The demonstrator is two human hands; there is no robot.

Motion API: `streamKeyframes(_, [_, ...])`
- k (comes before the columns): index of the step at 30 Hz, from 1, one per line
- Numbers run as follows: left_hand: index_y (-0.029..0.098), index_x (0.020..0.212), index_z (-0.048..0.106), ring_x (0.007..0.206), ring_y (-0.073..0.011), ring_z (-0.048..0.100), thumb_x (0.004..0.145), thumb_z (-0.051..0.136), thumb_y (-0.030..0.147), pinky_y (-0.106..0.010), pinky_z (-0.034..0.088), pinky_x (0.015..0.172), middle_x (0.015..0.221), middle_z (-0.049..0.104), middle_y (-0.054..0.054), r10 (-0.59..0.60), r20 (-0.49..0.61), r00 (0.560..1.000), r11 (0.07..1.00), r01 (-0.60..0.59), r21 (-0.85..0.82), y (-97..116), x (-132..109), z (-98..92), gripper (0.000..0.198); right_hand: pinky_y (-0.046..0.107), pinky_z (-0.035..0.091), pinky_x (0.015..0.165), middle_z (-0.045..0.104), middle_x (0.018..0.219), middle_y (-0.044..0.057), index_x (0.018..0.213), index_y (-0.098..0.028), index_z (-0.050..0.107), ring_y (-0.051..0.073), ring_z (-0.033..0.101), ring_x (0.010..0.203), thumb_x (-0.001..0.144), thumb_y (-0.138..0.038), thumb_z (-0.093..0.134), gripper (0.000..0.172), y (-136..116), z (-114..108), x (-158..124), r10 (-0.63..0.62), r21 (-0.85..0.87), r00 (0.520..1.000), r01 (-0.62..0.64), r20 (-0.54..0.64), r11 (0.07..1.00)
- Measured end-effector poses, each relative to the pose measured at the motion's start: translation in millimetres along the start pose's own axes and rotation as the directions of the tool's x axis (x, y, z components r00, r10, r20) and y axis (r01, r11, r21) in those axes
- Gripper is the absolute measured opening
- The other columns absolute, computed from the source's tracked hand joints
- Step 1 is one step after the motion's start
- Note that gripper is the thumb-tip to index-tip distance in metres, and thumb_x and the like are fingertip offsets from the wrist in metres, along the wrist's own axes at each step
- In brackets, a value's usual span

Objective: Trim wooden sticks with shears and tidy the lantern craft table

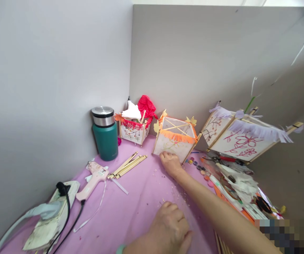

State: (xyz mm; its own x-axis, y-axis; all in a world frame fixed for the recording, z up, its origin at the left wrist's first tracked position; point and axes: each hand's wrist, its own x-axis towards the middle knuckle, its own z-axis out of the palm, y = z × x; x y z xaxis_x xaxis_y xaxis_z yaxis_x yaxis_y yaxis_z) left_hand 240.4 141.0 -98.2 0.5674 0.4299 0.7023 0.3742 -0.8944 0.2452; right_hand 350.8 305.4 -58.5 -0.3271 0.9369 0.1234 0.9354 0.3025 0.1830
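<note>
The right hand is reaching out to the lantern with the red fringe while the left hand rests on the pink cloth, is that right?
Not quite. The head view shows the right hand at the lantern with the orange fringe, not the red-fringed lantern, which stands farther back by the flask. The left hand does rest on the pink cloth.

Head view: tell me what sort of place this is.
Likely a craft worktable in a plain walled corner: the right hand touches an orange-fringed paper lantern, with a pink glue gun and a bundle of wooden sticks on the pink table cover.
</note>
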Motion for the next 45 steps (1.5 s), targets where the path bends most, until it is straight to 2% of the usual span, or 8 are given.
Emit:
streamKeyframes(12, [0.017, 0.059, 0.049, 0.059, -0.0135, 0.044, 0.078, 0.058, 0.023, -0.033, 0.034, 0.06, 0.057, 0.049, -0.001, -0.017, 0.021, 1.0, 1.0, 0.017, -0.004, 2, 1, -9.8, 0.022, 0.031, 0.04, 0.072, 0.065, 0.104, 0.018, 0.106, -0.01, 0.062, 0.024, 0.062, 0.087, 0.089, -0.008, 0.038, 0.03, -8, -25, -7, 0.035, 0.106, 0.998, -0.04, 0.047, 0.994])
streamKeyframes(20, [0.019, 0.05, 0.04, 0.049, -0.0117, 0.032, 0.078, 0.052, 0.022, -0.032, 0.025, 0.052, 0.048, 0.04, 0.001, 0.104, -0.158, 0.982, 0.994, -0.107, -0.013, 7, 9, -17.4, 0.03, 0.022, 0.035, 0.064, 0.071, 0.083, 0.0, 0.086, -0.023, 0.07, 0.014, 0.061, 0.074, 0.086, -0.018, 0.051, 0.019, -36, -75, -65, -0.388, 0.365, 0.904, 0.305, 0.179, 0.88])
streamKeyframes(24, [0.02, 0.05, 0.038, 0.048, -0.0111, 0.031, 0.076, 0.055, 0.023, -0.031, 0.024, 0.05, 0.046, 0.036, 0.002, 0.178, -0.187, 0.966, 0.983, -0.183, -0.006, 9, 7, -8.8, 0.031, 0.024, 0.036, 0.065, 0.071, 0.089, 0.004, 0.088, -0.022, 0.072, 0.016, 0.062, 0.079, 0.077, -0.009, 0.054, 0.025, -25, -83, -79, -0.398, 0.368, 0.878, 0.29, 0.266, 0.884])
streamKeyframes(28, [0.02, 0.049, 0.037, 0.047, -0.0113, 0.03, 0.077, 0.054, 0.023, -0.031, 0.024, 0.049, 0.045, 0.037, 0.002, 0.195, -0.271, 0.943, 0.975, -0.216, -0.05, 12, 4, -2.0, 0.032, 0.027, 0.039, 0.072, 0.068, 0.1, 0.009, 0.082, -0.019, 0.071, 0.02, 0.061, 0.087, 0.085, -0.023, 0.054, 0.018, -28, -82, -62, -0.288, 0.267, 0.951, 0.25, 0.113, 0.931])
streamKeyframes(33, [0.019, 0.049, 0.033, 0.044, -0.0098, 0.026, 0.076, 0.057, 0.022, -0.029, 0.024, 0.048, 0.044, 0.036, 0.004, 0.247, -0.198, 0.948, 0.964, -0.261, -0.047, 9, -1, 9.9, 0.037, 0.04, 0.039, 0.09, 0.039, 0.146, 0.012, 0.128, -0.024, 0.055, 0.03, 0.048, 0.119, 0.087, -0.022, 0.052, 0.042, -67, -75, -10, -0.479, 0.157, 0.878, 0.474, -0.008, 0.866])
streamKeyframes(38, [0.019, 0.048, 0.031, 0.042, -0.0095, 0.023, 0.076, 0.059, 0.025, -0.029, 0.016, 0.044, 0.042, 0.031, 0.004, 0.289, -0.307, 0.907, 0.949, -0.313, -0.032, 4, 3, 11.8, 0.04, 0.042, 0.033, 0.1, 0.05, 0.134, 0.017, 0.128, -0.013, 0.05, 0.026, 0.045, 0.123, 0.087, -0.012, 0.048, 0.041, -112, -60, 38, -0.624, 0.065, 0.781, 0.621, 0.034, 0.781])
streamKeyframes(41, [0.019, 0.048, 0.031, 0.043, -0.0096, 0.023, 0.074, 0.059, 0.024, -0.028, 0.015, 0.044, 0.043, 0.029, 0.004, 0.279, -0.429, 0.859, 0.947, -0.319, -0.024, 3, 7, 8.0, 0.039, 0.047, 0.037, 0.095, 0.06, 0.114, 0.019, 0.112, -0.008, 0.057, 0.029, 0.054, 0.106, 0.082, -0.01, 0.053, 0.031, -127, -52, 52, -0.604, 0.059, 0.793, 0.601, 0.08, 0.797])
streamKeyframes(45, [0.019, 0.048, 0.029, 0.044, -0.0097, 0.021, 0.072, 0.06, 0.021, -0.029, 0.015, 0.047, 0.043, 0.025, 0.004, 0.29, -0.326, 0.9, 0.952, -0.305, 0.004, 2, 8, 7.2, 0.04, 0.045, 0.044, 0.085, 0.06, 0.109, 0.019, 0.101, -0.011, 0.06, 0.031, 0.055, 0.103, 0.075, -0.01, 0.059, 0.026, -135, -44, 55, -0.575, 0.141, 0.811, 0.56, 0.109, 0.816])
